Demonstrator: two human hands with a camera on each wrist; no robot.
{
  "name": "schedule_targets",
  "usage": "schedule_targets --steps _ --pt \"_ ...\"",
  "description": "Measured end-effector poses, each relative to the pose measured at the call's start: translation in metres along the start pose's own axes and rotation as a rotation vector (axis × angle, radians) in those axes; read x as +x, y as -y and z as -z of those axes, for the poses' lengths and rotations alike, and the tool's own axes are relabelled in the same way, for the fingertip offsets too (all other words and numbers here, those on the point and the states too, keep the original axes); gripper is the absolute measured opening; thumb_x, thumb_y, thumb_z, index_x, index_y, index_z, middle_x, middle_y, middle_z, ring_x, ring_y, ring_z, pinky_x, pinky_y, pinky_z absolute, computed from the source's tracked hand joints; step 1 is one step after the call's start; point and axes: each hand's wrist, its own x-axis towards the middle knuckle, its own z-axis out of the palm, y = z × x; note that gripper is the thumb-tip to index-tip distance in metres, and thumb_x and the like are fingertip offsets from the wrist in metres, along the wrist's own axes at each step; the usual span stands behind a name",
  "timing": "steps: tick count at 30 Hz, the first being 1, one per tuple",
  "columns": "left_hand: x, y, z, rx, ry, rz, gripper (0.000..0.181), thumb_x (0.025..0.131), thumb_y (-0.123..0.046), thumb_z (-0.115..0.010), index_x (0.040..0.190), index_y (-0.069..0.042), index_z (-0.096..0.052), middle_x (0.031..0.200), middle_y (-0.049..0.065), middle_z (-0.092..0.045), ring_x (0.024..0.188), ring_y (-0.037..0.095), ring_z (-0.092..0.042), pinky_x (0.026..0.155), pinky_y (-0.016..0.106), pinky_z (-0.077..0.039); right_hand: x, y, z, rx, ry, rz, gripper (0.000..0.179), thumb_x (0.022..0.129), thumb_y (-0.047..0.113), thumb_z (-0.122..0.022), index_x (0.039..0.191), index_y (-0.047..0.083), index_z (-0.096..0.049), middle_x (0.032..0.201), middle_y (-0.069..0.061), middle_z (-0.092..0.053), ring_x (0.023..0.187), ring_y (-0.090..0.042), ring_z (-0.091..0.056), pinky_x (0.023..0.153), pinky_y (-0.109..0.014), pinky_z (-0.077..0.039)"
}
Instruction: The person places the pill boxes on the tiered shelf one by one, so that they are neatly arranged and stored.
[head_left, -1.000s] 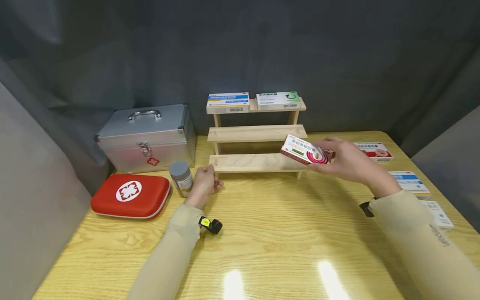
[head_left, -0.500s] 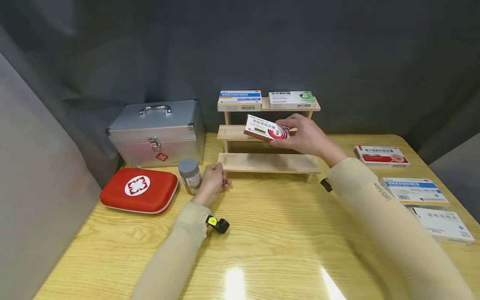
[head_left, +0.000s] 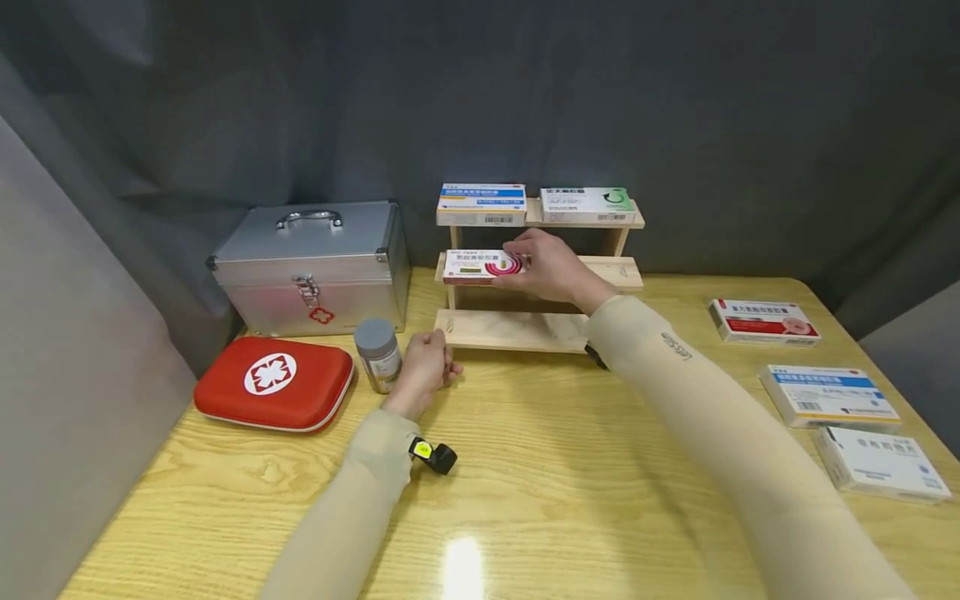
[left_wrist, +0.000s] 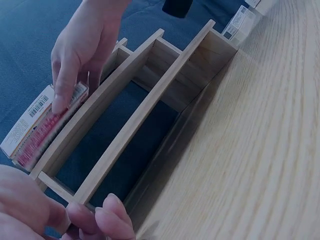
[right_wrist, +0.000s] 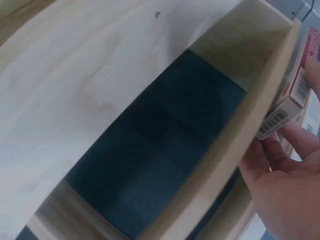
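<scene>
Plainly, right hand (head_left: 551,268) pinches pink-ringed box (head_left: 471,265), right wrist view showing barcodes (right_wrist: 274,122) head view hides; left hand (head_left: 422,371) apparently grips rack (head_left: 510,332)

Right sleeve (head_left: 705,400) reads "LetsSlim", magenta-ringed carton (head_left: 480,262) "氨咖黄敏胶囊"; red case (head_left: 307,387) bears white cross (head_left: 270,373), aluminium case (head_left: 337,279) red cross (head_left: 322,316).

Two arms in pale sleeves stretch forward from the near side, the right arm (head_left: 727,425) slanting inward to the left, the left arm (head_left: 348,500) leaning slightly right. The right hand (head_left: 555,265) reaches farther out than the left — its thumb on the near side, its fingers opposite, closed in a pinching grip. The left hand (head_left: 422,368) sits nearer the body, its fingers bent in toward the thumb — the two hands well apart, backs partly showing.
</scene>
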Motion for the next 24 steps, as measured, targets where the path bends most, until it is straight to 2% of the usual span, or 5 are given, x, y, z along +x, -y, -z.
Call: schedule_targets --steps 5,12,24 --pt "-0.002 -0.001 -0.001 0.005 0.007 -0.006 0.037 0.11 -0.026 -0.031 0.089 -0.001 -0.046 0.07 0.004 -0.044 0.061 0.015 -0.058 0.056 0.023 -0.047 0.004 -0.001 -0.003 -0.004 0.028 -0.04 0.069 0.086 0.041 -0.077 0.138 0.001 -0.056 0.133 -0.016 -0.054 0.12 -0.03 -0.052 0.104 -0.042 -0.04" --pt "-0.003 -0.002 -0.002 0.001 0.012 -0.012 0.036 0.11 -0.027 -0.031 0.09 -0.001 -0.046 0.069 0.004 -0.044 0.061 0.015 -0.058 0.057 0.024 -0.048 0.007 -0.001 -0.006 0.007 0.007 -0.042 0.069 0.086 0.043 -0.077 0.137 0.001 -0.057 0.131 -0.016 -0.054 0.113 -0.028 -0.052 0.099 -0.042 -0.042" --pt "-0.002 0.001 0.001 -0.007 0.009 0.002 0.034 0.11 -0.029 -0.03 0.1 0.0 -0.044 0.073 0.004 -0.045 0.063 0.016 -0.058 0.062 0.026 -0.049 0.011 0.0 -0.012 0.017 0.016 -0.045 0.07 0.086 0.043 -0.076 0.138 0.0 -0.056 0.13 -0.017 -0.053 0.112 -0.028 -0.051 0.098 -0.042 -0.041"
